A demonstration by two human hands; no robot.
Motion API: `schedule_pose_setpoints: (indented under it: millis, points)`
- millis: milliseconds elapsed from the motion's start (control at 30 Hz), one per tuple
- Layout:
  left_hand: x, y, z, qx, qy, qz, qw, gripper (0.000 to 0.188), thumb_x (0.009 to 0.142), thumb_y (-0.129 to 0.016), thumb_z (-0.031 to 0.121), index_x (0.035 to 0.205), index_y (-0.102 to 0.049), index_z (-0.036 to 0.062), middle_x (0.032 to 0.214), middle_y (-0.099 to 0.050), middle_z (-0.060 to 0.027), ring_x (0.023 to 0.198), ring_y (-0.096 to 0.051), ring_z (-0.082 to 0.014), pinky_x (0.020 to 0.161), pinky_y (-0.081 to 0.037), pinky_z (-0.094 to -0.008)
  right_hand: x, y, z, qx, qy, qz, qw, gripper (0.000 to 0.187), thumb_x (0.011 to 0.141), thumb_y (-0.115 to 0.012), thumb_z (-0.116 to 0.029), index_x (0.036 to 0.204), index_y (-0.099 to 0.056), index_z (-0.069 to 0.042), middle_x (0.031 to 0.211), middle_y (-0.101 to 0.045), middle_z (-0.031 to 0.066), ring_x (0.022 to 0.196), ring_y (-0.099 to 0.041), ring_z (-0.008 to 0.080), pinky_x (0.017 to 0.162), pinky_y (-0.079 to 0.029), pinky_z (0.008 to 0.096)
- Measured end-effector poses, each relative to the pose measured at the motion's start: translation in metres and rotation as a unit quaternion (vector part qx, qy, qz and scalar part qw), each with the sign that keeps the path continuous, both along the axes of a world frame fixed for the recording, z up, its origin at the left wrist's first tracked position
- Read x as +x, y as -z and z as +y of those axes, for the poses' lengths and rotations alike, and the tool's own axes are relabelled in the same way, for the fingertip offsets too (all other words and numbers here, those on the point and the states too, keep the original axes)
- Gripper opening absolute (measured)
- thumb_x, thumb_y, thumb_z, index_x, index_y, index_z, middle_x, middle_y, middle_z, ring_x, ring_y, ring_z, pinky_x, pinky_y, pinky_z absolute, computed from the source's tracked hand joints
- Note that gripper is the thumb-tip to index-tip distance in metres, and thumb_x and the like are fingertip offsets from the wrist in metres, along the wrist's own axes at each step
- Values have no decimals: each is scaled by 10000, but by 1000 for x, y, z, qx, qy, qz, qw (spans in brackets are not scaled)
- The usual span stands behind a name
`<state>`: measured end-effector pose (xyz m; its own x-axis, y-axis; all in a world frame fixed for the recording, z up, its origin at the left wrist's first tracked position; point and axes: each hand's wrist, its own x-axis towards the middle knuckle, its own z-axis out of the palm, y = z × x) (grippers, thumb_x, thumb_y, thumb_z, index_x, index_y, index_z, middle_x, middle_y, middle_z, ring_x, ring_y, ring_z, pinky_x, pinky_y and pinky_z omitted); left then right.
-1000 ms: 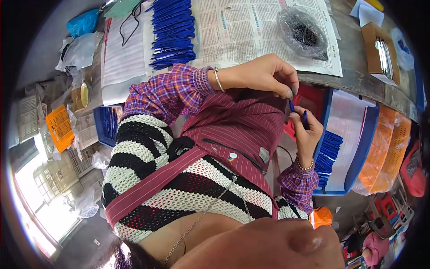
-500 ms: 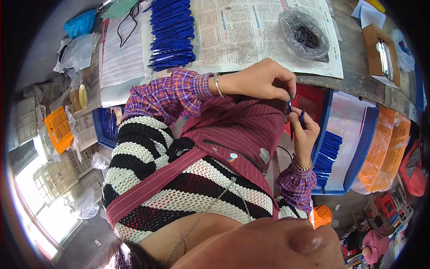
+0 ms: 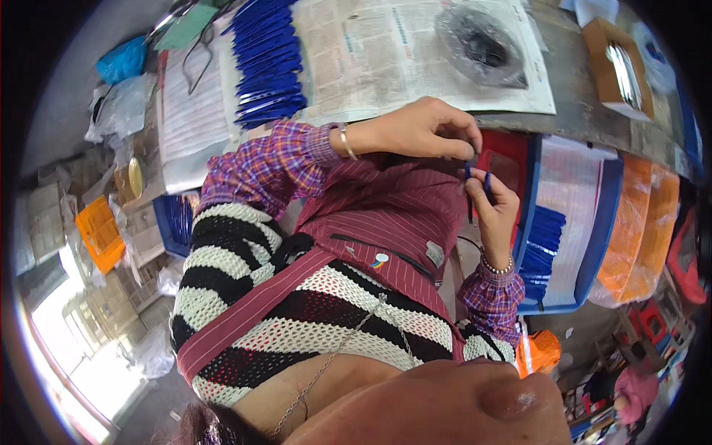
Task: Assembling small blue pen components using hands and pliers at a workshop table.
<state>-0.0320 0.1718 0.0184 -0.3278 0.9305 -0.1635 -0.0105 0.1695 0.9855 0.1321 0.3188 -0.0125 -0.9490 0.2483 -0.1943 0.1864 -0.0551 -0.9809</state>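
Note:
My right hand (image 3: pixel 495 208) pinches a slim blue piece (image 3: pixel 468 172) with a dark lower end, held upright over my lap. Another bit of blue shows between its fingers. My left hand (image 3: pixel 437 132) comes in just above, thumb and fingertips closed at the top of that piece. Whatever is between the left fingertips is too small to make out. Beyond the hands, on newspaper (image 3: pixel 356 59), lie a clear plastic bag (image 3: pixel 452 33) of small dark pin-like parts and a long row of similar slim blue pieces (image 3: pixel 268 67).
To the right stand a blue tray (image 3: pixel 586 274) with more blue pieces (image 3: pixel 544 241), orange baskets (image 3: pixel 638 230) in plastic and a cardboard box (image 3: pixel 601 44). A red bin or stool (image 3: pixel 504 152) sits under the table edge (image 3: pixel 578 127). Another blue tray (image 3: pixel 165 222) is at left.
Both hands have shifted slightly left with the view. The right hand still grips the blue piece, and the left fingertips stay close above it.

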Motion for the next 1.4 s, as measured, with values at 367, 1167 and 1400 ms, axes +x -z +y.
schedule_pose_setpoints:
  millis: [367,1167,1400]
  points:
    - [-28,-36,9,30,-97,132,986,153,866,-629,75,1002,-667,16,842,-650,11,749,-594,-44,677,-470,-192,18,22,72,-76,118,126,982,352,1005,-450,-371,926,-534,-39,710,-535,9,621,-507,83,551,-412,232]
    - [-98,-10,45,-10,-71,580,811,188,702,-656,62,886,-661,23,946,-605,-147,937,-569,-334,829,-469,-399,90,120,161,525,22,-88,846,240,780,-655,-74,1018,-639,-105,1089,-634,53,914,-631,317,731,-503,380]
    - [-97,-11,46,-11,-52,589,806,143,699,-648,72,837,-651,36,851,-601,-131,863,-572,-329,779,-464,-409,85,95,144,408,102,-88,903,160,850,-646,-102,1004,-646,-59,840,-651,166,721,-634,270,655,-471,320]
